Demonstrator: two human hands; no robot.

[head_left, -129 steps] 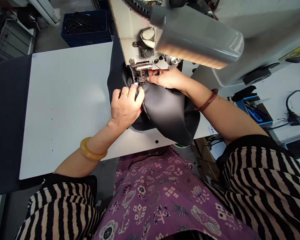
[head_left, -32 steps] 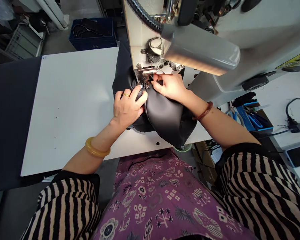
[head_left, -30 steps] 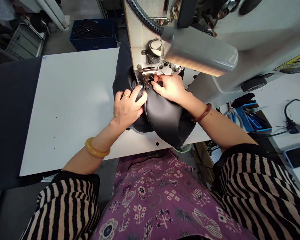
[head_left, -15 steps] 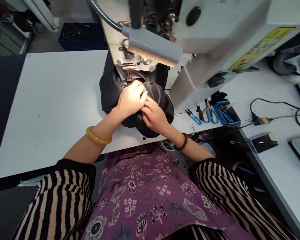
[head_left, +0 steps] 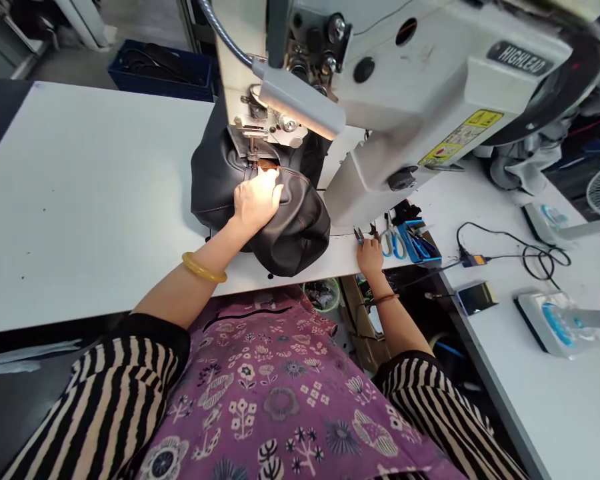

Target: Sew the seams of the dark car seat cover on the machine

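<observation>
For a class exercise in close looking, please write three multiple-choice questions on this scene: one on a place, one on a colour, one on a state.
1. Where is the left hand?
A. On the black leather-look piece, by the sewing machine's presser foot
B. On the scissors
C. Under the table

2. What colour is the bangle on the left wrist?
A. Blue
B. Amber yellow
C. Red

3. How does the piece lie?
A. Spread flat
B. Bunched in rounded folds
C. Rolled up in a crate

Answers:
1. A, the hand rests on it beside the foot.
2. B, the bangle shows a yellow tone.
3. B, it bulges up under the machine.
</observation>
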